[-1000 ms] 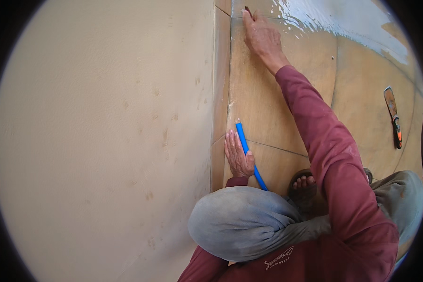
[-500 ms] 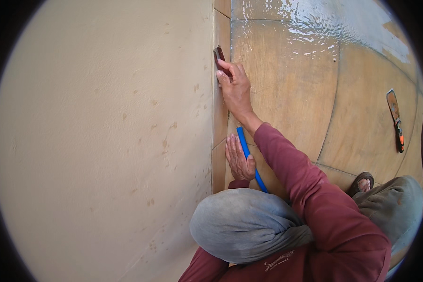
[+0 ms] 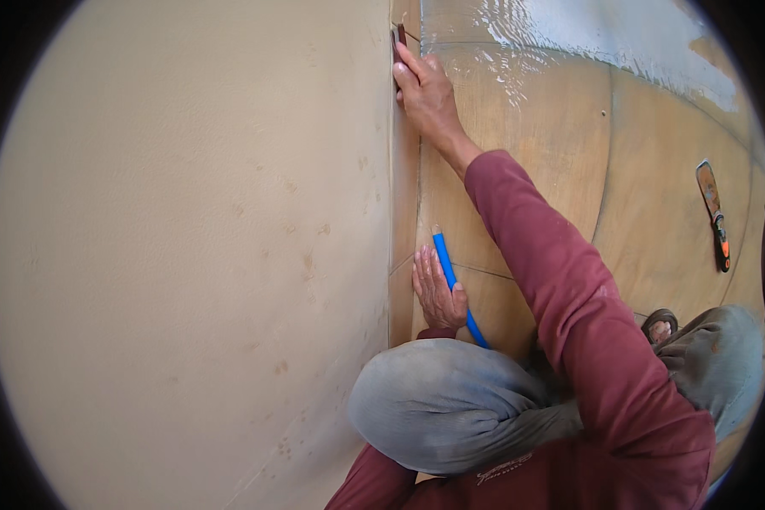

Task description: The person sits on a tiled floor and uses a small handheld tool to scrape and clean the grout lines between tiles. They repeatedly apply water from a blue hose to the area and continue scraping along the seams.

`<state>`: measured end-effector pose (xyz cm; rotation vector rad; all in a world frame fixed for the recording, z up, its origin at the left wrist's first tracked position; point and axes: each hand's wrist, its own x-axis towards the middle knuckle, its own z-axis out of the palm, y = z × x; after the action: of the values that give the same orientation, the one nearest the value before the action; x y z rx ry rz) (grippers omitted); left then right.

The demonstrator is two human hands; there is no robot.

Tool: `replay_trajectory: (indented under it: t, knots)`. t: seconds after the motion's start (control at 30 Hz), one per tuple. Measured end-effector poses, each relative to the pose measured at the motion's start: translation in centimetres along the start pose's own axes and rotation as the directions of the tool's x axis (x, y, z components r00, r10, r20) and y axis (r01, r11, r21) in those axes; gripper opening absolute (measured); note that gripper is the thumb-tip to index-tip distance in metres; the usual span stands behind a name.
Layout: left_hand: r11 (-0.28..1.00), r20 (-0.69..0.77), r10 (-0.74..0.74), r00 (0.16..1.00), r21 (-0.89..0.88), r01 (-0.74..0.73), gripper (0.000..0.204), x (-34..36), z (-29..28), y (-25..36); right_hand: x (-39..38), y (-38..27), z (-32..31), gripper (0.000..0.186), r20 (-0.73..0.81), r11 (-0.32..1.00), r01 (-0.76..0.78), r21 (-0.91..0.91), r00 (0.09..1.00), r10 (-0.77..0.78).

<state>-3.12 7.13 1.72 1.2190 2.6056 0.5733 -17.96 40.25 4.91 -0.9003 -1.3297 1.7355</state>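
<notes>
At the base of the wall, my right hand (image 3: 429, 93) is closed on a thin, dark reddish-brown flat piece (image 3: 400, 36). It presses this piece's edge along the tan skirting tile (image 3: 405, 170); its exact kind is not clear. Closer to my knee, my left hand (image 3: 438, 297) rests with straight fingers low against the floor and skirting. A blue hose (image 3: 444, 262) passes between its thumb and fingers, with the thumb overlapping it. The hose's tip points forward along the wall. Its other end disappears under my grey trouser leg (image 3: 442, 404).
Shiny water (image 3: 569, 38) spreads across the tan floor tiles (image 3: 535, 127) at the far side. A rusty-bladed scraper (image 3: 712, 208) with a black and orange handle lies at the right. A broad beige wall (image 3: 187, 212) with faint stains fills the left. My sandalled foot (image 3: 660, 327) stands at the right.
My right hand has slid forward along the skirting, away from me, with the dark piece. My left hand and the hose stay nearly in place.
</notes>
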Motion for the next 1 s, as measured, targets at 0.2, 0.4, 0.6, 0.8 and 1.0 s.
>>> replay_trajectory:
  t: [0.2, 0.4, 0.6, 0.8, 1.0]
  knots:
    - [0.998, -0.059, 0.035, 0.998, 0.056, -0.031, 0.079, -1.2, 0.2, -2.5, -20.2, 0.9, 1.8, 0.042, 0.188, 0.998, -0.062, 0.004, 0.980, 0.061]
    - [1.000, 0.031, -0.007, 0.999, -0.002, 0.007, 0.083, 0.5, -0.1, 0.2, -4.1, 0.5, -0.6, 0.044, 0.065, 0.944, 0.228, -0.237, 0.974, -0.219]
    - [0.998, -0.011, -0.054, 0.998, 0.022, 0.054, 0.087, -0.3, -0.4, -0.7, -14.1, 1.2, 1.8, 0.045, 0.051, 0.957, 0.286, -0.043, 0.958, -0.284]
    - [0.999, 0.012, -0.014, 1.000, 0.032, 0.013, 0.080, 0.4, -0.3, 0.6, -4.4, 1.2, -0.5, 0.048, 0.081, 0.911, 0.294, -0.289, 0.956, -0.283]
    - [1.000, -0.045, 0.006, 0.999, 0.012, -0.005, 0.078, -0.2, -0.2, -0.8, -13.0, 1.8, 1.6, 0.047, 0.076, 0.969, 0.233, -0.082, 0.971, -0.227]
